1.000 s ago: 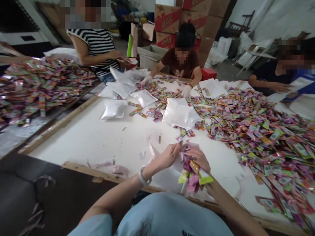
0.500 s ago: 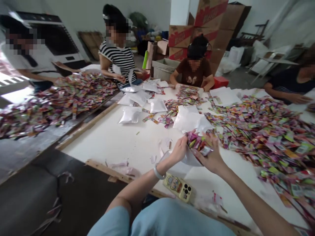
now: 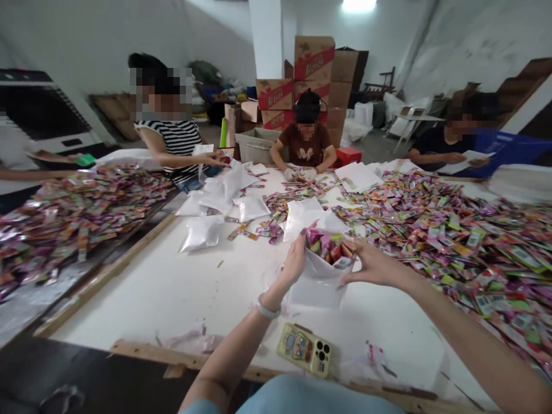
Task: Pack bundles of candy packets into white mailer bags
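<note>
A white plastic bag (image 3: 317, 286) stands upright in front of me, its mouth stretched wide by a load of small colourful sachets (image 3: 330, 247). My left hand (image 3: 294, 263) grips the bag's left edge, its fingers partly hidden behind the plastic. On the opposite side, my right hand (image 3: 373, 265) holds the right rim, thumb in front and fingers near the top. Just beyond the bag lie other white bags (image 3: 308, 215), flat on the table. A phone in a yellow case (image 3: 304, 349) rests on the table near my body.
A large heap of sachets (image 3: 466, 241) covers the table's right side. Puffed, filled bags (image 3: 200, 233) lie at the left. Another sachet heap (image 3: 99, 207) is on the left-hand table. Co-workers sit around, one in a brown shirt (image 3: 306, 146) opposite. Wooden strips (image 3: 142, 352) edge the table.
My view has tilted up and turned right. The sachets have settled down into the bag, which now hangs more upright, and my right hand has moved from the sachets to the bag's right rim.
</note>
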Tool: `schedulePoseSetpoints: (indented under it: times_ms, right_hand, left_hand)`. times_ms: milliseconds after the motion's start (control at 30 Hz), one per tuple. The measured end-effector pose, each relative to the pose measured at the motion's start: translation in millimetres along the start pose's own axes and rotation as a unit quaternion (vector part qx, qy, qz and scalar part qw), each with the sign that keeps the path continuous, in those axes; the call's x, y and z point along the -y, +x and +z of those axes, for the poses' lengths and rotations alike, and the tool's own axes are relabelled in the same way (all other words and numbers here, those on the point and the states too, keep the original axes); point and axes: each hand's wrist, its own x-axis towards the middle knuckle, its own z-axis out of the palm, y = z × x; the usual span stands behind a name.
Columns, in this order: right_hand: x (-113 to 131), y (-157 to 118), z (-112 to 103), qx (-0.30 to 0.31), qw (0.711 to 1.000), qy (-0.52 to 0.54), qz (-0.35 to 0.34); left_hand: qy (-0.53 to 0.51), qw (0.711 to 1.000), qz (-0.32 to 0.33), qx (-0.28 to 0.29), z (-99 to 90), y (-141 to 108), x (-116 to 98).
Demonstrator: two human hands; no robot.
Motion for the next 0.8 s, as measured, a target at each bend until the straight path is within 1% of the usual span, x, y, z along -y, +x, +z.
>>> schedulePoseSetpoints:
  times_ms: [67, 133, 233, 300, 400, 467, 567, 600, 667, 700, 733, 767, 800]
  right_hand:
    - [7.0, 7.5, -15.0, 0.000, 1.000, -0.008, -0.005]
    - [9.7, 15.9, -31.9, -0.014, 1.000, -0.012, 0.001]
    - [3.4, 22.1, -47.1, -0.049, 0.999, -0.003, 0.015]
    - [-4.2, 19.4, -47.3, -0.048, 0.998, -0.025, 0.031]
    - [-12.3, 8.6, -40.0, -0.031, 0.995, -0.074, 0.057]
    - [-13.3, 1.1, -35.4, -0.021, 0.994, -0.090, 0.057]
    - [-12.0, -7.7, -33.2, 0.005, 0.995, -0.099, 0.033]
    - [-12.4, -10.3, -33.7, 0.003, 0.995, -0.098, 0.026]
    - [-16.8, -15.6, -34.5, -0.023, 0.996, -0.087, 0.022]
    - [-20.8, -18.5, -34.0, -0.032, 0.996, -0.080, 0.021]
    - [-25.8, -21.5, -32.3, -0.032, 0.997, -0.073, 0.022]
    - [-31.3, -24.8, -29.5, -0.025, 0.997, -0.065, 0.024]
    - [-36.5, -28.2, -25.5, -0.017, 0.998, -0.055, 0.027]
  left_hand:
    - [0.066, 0.998, 0.019, 0.000, 2.6, 8.6, -4.4]
    - [0.106, 0.994, 0.020, -0.003, 5.1, 19.0, -9.2]
    - [0.134, 0.991, 0.025, -0.015, 8.5, 30.6, -14.6]
    - [0.136, 0.990, 0.041, 0.002, 10.6, 31.7, -15.1]
    - [0.102, 0.992, 0.071, 0.033, 12.9, 25.1, -10.9]
    - [0.080, 0.994, 0.069, 0.038, 12.4, 19.1, -7.2]
    - [0.073, 0.995, 0.040, 0.057, 5.7, 12.2, -3.8]
    - [0.068, 0.995, 0.038, 0.058, 2.0, 10.7, -3.0]
    - [0.057, 0.995, 0.053, 0.067, -6.0, 8.5, 1.4]
    - [0.052, 0.992, 0.066, 0.092, -9.5, 7.6, 6.0]
    - [0.047, 0.987, 0.080, 0.131, -12.2, 6.5, 12.8]
    - [0.046, 0.980, 0.092, 0.173, -13.8, 5.2, 21.6]
    - [0.053, 0.973, 0.097, 0.201, -14.3, 3.6, 32.0]
